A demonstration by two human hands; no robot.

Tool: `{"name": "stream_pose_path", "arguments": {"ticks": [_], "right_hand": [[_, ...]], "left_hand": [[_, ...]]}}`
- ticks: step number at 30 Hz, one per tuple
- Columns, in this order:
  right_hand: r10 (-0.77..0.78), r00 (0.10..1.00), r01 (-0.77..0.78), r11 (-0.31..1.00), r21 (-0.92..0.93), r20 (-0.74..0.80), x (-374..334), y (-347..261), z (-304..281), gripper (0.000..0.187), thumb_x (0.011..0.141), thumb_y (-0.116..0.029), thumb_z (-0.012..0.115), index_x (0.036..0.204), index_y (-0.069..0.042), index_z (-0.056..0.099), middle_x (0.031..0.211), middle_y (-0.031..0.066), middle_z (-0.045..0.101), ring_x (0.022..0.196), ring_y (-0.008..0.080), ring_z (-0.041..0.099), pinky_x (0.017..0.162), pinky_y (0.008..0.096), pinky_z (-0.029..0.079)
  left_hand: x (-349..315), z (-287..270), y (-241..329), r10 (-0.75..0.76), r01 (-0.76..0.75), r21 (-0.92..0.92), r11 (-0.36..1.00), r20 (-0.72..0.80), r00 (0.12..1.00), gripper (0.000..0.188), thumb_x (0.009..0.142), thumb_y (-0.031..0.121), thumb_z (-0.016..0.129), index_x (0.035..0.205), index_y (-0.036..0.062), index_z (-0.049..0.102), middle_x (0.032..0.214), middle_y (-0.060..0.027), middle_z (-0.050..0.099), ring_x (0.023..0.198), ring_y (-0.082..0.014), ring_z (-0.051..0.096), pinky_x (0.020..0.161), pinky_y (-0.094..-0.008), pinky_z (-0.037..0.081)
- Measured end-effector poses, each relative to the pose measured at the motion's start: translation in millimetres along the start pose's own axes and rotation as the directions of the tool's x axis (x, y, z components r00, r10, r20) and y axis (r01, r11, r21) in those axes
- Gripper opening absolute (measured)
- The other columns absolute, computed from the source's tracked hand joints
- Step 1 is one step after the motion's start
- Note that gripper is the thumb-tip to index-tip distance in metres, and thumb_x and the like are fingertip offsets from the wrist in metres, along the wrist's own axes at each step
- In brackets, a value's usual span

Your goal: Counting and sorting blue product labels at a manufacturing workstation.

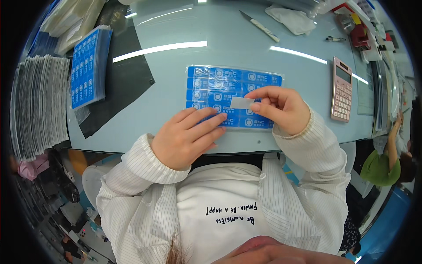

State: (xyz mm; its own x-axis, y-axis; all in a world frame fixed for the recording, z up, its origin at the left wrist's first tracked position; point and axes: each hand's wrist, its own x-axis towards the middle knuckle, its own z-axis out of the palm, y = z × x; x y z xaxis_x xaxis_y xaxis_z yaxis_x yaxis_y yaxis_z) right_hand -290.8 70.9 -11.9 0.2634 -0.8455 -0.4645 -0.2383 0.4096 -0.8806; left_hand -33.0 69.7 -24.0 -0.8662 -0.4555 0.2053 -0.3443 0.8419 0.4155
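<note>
Before me on the glass-topped table lies a sheet of blue printed labels (204, 83) under a clear, shiny film. My left hand (189, 134) rests on the sheet's lower left part, palm down, fingers stretched out and a little apart. Between the thumb and forefinger of my right hand (283, 110) is a small whitish rectangular piece (241, 103), pinched by its right end. This piece is over the middle of the sheet; whether it touches the sheet I cannot tell.
At the left stand a stack of blue label sheets (88, 66) on a dark mat (121, 83) and a tall pile of thin sheets (39, 105). A craft knife (260, 27), white tissue (292, 20) and pen (335, 39) lie farther back. A pink calculator (341, 90) sits right. Another person in green (381, 169) is beyond.
</note>
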Motion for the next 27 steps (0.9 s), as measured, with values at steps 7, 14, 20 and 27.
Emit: {"name": "stream_pose_path", "arguments": {"ticks": [7, 14, 20, 27], "right_hand": [[0.003, 0.998, -0.006, 0.999, -0.046, -0.061, 14, -4, 7, 0.029, 0.084, -0.012, 0.063, 0.109, 0.003, 0.061, 0.065, -0.0059, 0.051, 0.061, 0.0021, 0.044, 0.061, 0.0172, 0.039], [-0.012, 0.997, 0.006, 0.996, -0.085, -0.074, 19, -3, 6, 0.029, 0.084, -0.011, 0.062, 0.109, 0.005, 0.061, 0.064, -0.0066, 0.05, 0.06, 0.0016, 0.043, 0.059, 0.0164, 0.038], [-0.172, 0.969, 0.104, 0.935, -0.339, -0.179, 13, 5, 15, 0.024, 0.084, -0.01, 0.062, 0.106, 0.0, 0.063, 0.061, -0.0023, 0.053, 0.053, 0.0047, 0.045, 0.052, 0.0187, 0.039], [-0.666, 0.746, 0.154, 0.19, -0.97, -0.012, 7, 10, 21, 0.031, 0.081, -0.022, 0.067, 0.106, -0.003, 0.064, 0.06, 0.0102, 0.055, 0.052, 0.0227, 0.056, 0.05, 0.0316, 0.047]], "left_hand": [[-4, -2, -3, 0.02, -0.021, -0.031, 0.999, -0.017, 1.0, 0.035, 0.073, 0.015, 0.068, 0.104, 0.0025, 0.06, 0.116, -0.0112, 0.058, 0.106, -0.0264, 0.056, 0.087, -0.0387, 0.045], [15, -8, -12, 0.057, -0.056, -0.023, 0.998, 0.043, 0.997, 0.041, 0.075, 0.015, 0.066, 0.114, 0.0048, 0.055, 0.126, -0.0129, 0.052, 0.112, -0.0291, 0.052, 0.091, -0.0399, 0.044], [31, 2, -17, 0.081, -0.081, 0.016, 0.997, 0.017, 0.997, 0.048, 0.072, 0.02, 0.07, 0.114, 0.0027, 0.056, 0.126, -0.0116, 0.05, 0.116, -0.0262, 0.049, 0.097, -0.0378, 0.04], [33, 2, -20, 0.069, -0.072, 0.035, 0.997, 0.072, 0.995, 0.051, 0.075, 0.024, 0.068, 0.119, 0.0035, 0.053, 0.126, -0.0122, 0.05, 0.117, -0.0268, 0.048, 0.098, -0.0386, 0.039]]}}
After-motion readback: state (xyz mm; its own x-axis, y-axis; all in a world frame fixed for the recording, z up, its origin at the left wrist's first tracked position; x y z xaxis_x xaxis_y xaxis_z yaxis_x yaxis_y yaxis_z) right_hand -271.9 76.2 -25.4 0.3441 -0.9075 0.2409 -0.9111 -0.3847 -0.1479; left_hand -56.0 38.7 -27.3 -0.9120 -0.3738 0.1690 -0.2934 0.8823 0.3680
